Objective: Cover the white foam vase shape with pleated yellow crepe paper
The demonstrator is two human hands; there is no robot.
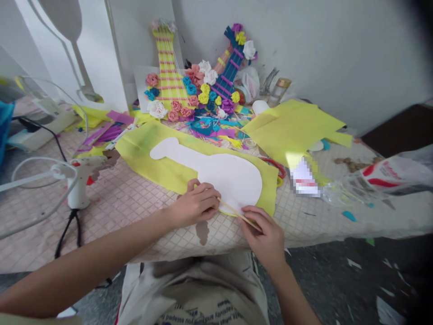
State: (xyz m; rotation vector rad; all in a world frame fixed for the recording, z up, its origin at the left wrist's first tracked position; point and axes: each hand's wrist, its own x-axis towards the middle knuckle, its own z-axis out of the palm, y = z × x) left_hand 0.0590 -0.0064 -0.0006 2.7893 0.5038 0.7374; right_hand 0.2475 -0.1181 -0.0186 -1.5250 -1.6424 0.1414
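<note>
On the table lies a white guitar-shaped cutout (pixel 230 176), set on a larger sheet of yellow paper (pixel 138 144). Across the cutout's near edge runs a thin light-wood stick (pixel 233 210), slanting down to the right. My left hand (pixel 198 203) is closed with curled fingers at the stick's upper left end, touching the edge of the cutout and yellow sheet. My right hand (pixel 265 234) pinches the stick's lower right part between thumb and fingers. Some fingertips are hidden. Red-handled scissors (pixel 275 166) lie partly under the yellow sheet, on its right.
A white glue gun (pixel 79 180) with cords stands on the left. Two decorated paper guitars (pixel 169 67) with paper flowers lean at the back. Colored paper scraps (pixel 209 126), more yellow sheets (pixel 297 126) and a clear plastic bag (pixel 385 176) lie around. The table's front edge (pixel 182 255) is close to me.
</note>
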